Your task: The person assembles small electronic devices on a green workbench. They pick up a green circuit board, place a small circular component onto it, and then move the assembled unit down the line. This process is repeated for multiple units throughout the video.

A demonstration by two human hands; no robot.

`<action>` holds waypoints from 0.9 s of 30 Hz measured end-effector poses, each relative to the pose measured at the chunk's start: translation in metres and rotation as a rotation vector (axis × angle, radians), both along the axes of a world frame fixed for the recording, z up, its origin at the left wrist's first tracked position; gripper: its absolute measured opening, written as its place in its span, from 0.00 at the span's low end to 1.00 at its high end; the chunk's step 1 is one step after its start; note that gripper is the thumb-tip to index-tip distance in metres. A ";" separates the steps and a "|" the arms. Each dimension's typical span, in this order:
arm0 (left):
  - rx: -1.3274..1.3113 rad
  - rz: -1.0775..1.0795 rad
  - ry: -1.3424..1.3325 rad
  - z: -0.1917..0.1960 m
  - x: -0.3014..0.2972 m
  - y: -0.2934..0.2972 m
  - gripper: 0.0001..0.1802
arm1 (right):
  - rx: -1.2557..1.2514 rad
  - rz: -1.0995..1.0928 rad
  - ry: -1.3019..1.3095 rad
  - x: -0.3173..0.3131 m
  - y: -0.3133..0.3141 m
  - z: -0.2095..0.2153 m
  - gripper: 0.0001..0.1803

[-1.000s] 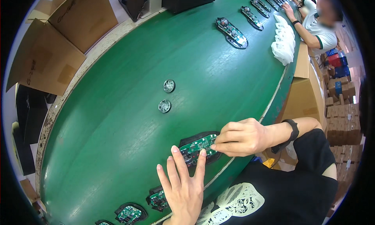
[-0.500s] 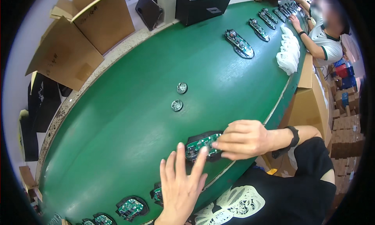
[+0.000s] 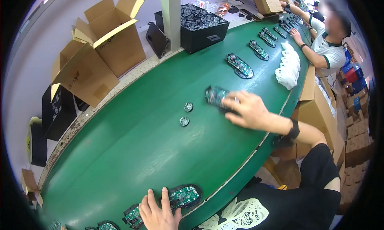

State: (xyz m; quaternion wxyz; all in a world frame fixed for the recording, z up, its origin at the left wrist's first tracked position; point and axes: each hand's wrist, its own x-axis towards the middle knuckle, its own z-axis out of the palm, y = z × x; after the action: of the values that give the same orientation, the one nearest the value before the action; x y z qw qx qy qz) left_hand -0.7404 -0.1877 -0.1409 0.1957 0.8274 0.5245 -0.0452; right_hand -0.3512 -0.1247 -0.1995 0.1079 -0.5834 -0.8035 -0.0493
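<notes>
My right hand (image 3: 250,112) has its fingers curled over the near end of a black housing with a green circuit board (image 3: 215,95), slightly blurred, above or on the green table (image 3: 156,150). Low in the picture, my left hand (image 3: 157,216) reaches in with fingers spread. Its fingertips rest at another circuit board in a black housing (image 3: 185,195) on its right and a circuit board unit (image 3: 133,215) on its left. Between the hands and the far edge lie two small round parts, one disc (image 3: 189,107) and a second disc (image 3: 184,121).
Several board units (image 3: 240,66) line the table toward a co-worker (image 3: 326,42) at the far right. White bags (image 3: 288,68) lie along the near edge. A black bin (image 3: 204,36) of dark parts and open cardboard boxes (image 3: 120,50) stand along the far side.
My right hand has moved away and up the table with the board unit. My left hand has left that unit and drawn back to the units lower down.
</notes>
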 end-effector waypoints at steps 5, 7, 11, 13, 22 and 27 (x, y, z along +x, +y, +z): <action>0.073 -0.004 -0.011 -0.008 0.002 -0.005 0.40 | 0.017 -0.054 -0.191 0.007 0.054 0.003 0.26; 0.117 -0.003 -0.011 -0.012 0.004 -0.006 0.39 | 0.061 0.041 -0.122 -0.021 0.059 0.018 0.28; 0.153 -0.068 0.045 -0.018 0.002 -0.001 0.38 | -0.203 0.160 0.063 -0.068 0.052 0.022 0.36; 0.106 -0.063 0.057 -0.027 -0.002 0.002 0.40 | -0.205 0.161 0.106 -0.077 0.059 0.009 0.36; 0.265 -0.014 -0.089 -0.019 0.005 0.022 0.35 | -0.214 0.364 0.106 -0.121 0.051 -0.010 0.22; 0.156 -0.091 -0.122 -0.022 -0.004 0.006 0.34 | -0.253 0.499 0.168 -0.150 0.047 -0.012 0.22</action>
State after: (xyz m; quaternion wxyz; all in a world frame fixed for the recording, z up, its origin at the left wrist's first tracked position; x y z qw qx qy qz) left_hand -0.7447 -0.1819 -0.1627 0.1601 0.8642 0.4755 0.0375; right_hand -0.5012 -0.0777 -0.2111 0.1095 -0.3787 -0.9101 0.1278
